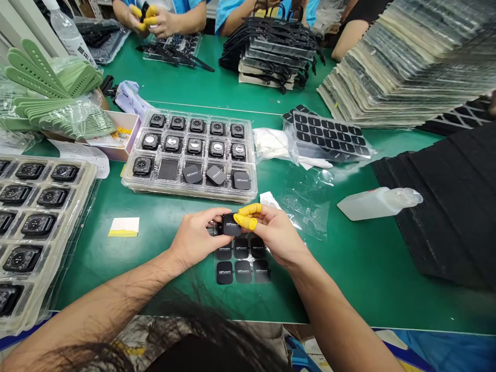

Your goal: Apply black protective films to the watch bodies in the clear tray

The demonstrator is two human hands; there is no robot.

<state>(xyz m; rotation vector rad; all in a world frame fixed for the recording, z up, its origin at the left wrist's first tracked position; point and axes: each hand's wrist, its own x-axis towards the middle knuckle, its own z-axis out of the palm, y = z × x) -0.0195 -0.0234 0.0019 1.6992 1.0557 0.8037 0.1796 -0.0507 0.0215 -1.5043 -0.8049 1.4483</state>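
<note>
My left hand (197, 232) grips a black smartwatch case by its left side, between thumb and fingers. A black square film (231, 225) printed "HiFuture" covers its face. At its right edge, my right hand (273, 227) pinches the film with yellow finger cots on thumb and forefinger; whether these also touch the case is hidden. Just below both hands lies a clear sheet of HiFuture films (243, 271), its upper part covered by my hands. Beyond them, a clear plastic tray (189, 191) holds several watch cases, some with HiFuture films on top in the front row.
Another tray of watch cases (36, 225) stands at left, near green straps (58, 98). A plastic bottle (380, 203) lies at right beside black foam (437, 206). Film sheets (329, 133) and tall tray stacks (403, 67) sit farther back. Co-workers' hands (155, 20) work across the table.
</note>
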